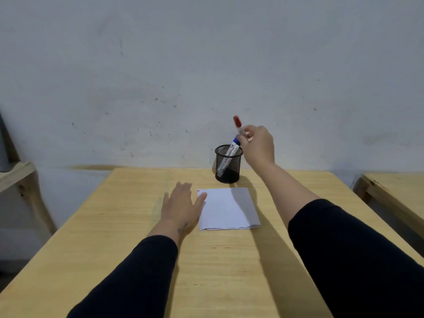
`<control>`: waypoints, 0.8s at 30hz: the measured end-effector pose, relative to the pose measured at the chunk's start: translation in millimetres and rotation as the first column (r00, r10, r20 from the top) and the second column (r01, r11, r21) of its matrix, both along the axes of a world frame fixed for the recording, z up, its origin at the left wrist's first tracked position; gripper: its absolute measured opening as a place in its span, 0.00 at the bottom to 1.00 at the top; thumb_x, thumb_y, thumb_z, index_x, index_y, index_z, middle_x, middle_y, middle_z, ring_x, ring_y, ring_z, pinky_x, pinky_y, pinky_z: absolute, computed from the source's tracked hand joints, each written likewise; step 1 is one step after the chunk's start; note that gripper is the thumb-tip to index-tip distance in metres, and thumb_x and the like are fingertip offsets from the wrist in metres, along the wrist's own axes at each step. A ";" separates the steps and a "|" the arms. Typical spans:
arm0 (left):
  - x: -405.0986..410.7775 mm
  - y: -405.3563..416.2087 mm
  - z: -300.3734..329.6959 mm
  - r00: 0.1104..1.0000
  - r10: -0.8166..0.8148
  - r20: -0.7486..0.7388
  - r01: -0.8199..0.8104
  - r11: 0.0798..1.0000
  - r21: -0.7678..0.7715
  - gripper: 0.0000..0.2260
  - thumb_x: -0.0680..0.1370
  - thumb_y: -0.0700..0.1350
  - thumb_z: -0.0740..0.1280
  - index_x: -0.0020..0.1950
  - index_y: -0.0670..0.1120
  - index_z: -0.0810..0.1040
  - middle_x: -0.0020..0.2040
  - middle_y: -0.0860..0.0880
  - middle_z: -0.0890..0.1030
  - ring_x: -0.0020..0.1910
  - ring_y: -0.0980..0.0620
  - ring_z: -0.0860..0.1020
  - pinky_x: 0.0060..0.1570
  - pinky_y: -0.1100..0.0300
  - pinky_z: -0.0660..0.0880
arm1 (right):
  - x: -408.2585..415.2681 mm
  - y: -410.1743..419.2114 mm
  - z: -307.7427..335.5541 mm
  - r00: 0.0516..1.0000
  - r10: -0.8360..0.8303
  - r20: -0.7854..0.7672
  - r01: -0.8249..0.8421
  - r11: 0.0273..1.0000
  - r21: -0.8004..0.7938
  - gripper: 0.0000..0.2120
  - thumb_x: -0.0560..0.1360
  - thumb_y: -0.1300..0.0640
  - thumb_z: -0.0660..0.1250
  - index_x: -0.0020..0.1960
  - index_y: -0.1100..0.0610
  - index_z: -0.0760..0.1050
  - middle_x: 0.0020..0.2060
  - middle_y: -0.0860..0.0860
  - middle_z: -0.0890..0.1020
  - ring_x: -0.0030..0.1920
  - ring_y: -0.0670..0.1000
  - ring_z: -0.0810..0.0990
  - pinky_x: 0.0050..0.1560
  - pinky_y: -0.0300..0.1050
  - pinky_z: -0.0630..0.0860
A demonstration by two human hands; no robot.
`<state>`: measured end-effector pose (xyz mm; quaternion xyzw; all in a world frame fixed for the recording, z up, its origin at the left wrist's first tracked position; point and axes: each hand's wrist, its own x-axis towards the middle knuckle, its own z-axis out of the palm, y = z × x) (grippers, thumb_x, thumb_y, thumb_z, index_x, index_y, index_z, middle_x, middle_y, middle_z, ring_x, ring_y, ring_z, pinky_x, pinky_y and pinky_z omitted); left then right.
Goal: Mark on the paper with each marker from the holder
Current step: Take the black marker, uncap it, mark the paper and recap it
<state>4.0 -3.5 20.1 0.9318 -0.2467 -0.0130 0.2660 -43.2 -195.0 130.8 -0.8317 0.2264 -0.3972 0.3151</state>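
Head view: right hand (pixel 258 145) fingers grip red marker (pixel 238 126) (near upright) above holder (pixel 228 164); paper (pixel 227 208) lies nearer, beside flat, open left hand (pixel 181 205).

Black long sleeves (pixel 128 278) cover both forearms; a faint wrist mark, perhaps a tattoo (pixel 182 228).

Left hand (pixel 181 204): flat, palm down, fingers spread, arm extended forward. Right hand (pixel 258 143): raised, ahead of left, fingers pinched closed on red-capped marker (pixel 238 125); dark sleeves.
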 end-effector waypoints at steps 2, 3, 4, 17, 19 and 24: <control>3.0 3.0 -17.2 1.000 -0.014 -0.002 0.014 0.994 0.109 0.34 0.78 0.65 0.51 0.77 0.45 0.54 0.79 0.50 0.54 0.78 0.53 0.45 0.75 0.46 0.41 | 11.8 -10.9 8.2 0.998 0.001 0.070 -0.010 0.993 0.118 0.10 0.77 0.57 0.66 0.56 0.57 0.80 0.47 0.55 0.81 0.43 0.53 0.78 0.44 0.40 0.69; 3.7 3.3 -22.9 1.000 -0.020 0.007 0.019 0.988 0.152 0.36 0.77 0.66 0.50 0.78 0.45 0.52 0.79 0.51 0.51 0.78 0.54 0.43 0.75 0.45 0.40 | 17.1 -14.9 10.5 0.995 -0.005 0.095 -0.011 0.985 0.170 0.10 0.77 0.58 0.66 0.57 0.58 0.79 0.44 0.54 0.81 0.42 0.53 0.78 0.44 0.40 0.70; 4.5 3.1 -26.7 1.000 -0.023 0.018 0.019 0.983 0.184 0.37 0.76 0.67 0.49 0.78 0.45 0.51 0.80 0.51 0.49 0.78 0.55 0.43 0.75 0.45 0.40 | 22.6 -18.7 11.3 0.993 -0.014 0.117 -0.011 0.976 0.216 0.10 0.77 0.59 0.66 0.57 0.59 0.78 0.42 0.53 0.80 0.42 0.54 0.79 0.45 0.42 0.73; 11.4 -2.0 -33.4 0.996 0.019 0.088 -0.035 0.981 0.190 0.38 0.74 0.69 0.52 0.78 0.48 0.53 0.79 0.55 0.51 0.77 0.58 0.45 0.75 0.47 0.42 | 68.5 -40.1 -53.8 0.984 -0.119 -0.133 0.167 0.876 0.451 0.13 0.75 0.57 0.67 0.58 0.56 0.79 0.57 0.54 0.82 0.56 0.54 0.81 0.54 0.45 0.76; 11.5 -1.9 -34.2 0.996 0.019 0.089 -0.036 0.982 0.187 0.38 0.74 0.69 0.52 0.77 0.48 0.54 0.79 0.55 0.51 0.77 0.58 0.46 0.75 0.47 0.42 | 69.4 -38.5 -55.3 0.984 -0.120 -0.129 0.167 0.865 0.474 0.14 0.75 0.58 0.67 0.61 0.56 0.77 0.60 0.53 0.81 0.58 0.54 0.79 0.52 0.43 0.73; 9.5 -0.9 -33.3 0.996 0.018 0.084 -0.033 0.983 0.179 0.38 0.74 0.69 0.52 0.78 0.48 0.53 0.79 0.54 0.50 0.77 0.58 0.45 0.75 0.47 0.42 | 74.0 -37.5 -56.0 0.986 -0.047 -0.162 0.125 0.848 0.515 0.21 0.74 0.56 0.70 0.65 0.57 0.72 0.61 0.53 0.79 0.58 0.54 0.79 0.50 0.44 0.73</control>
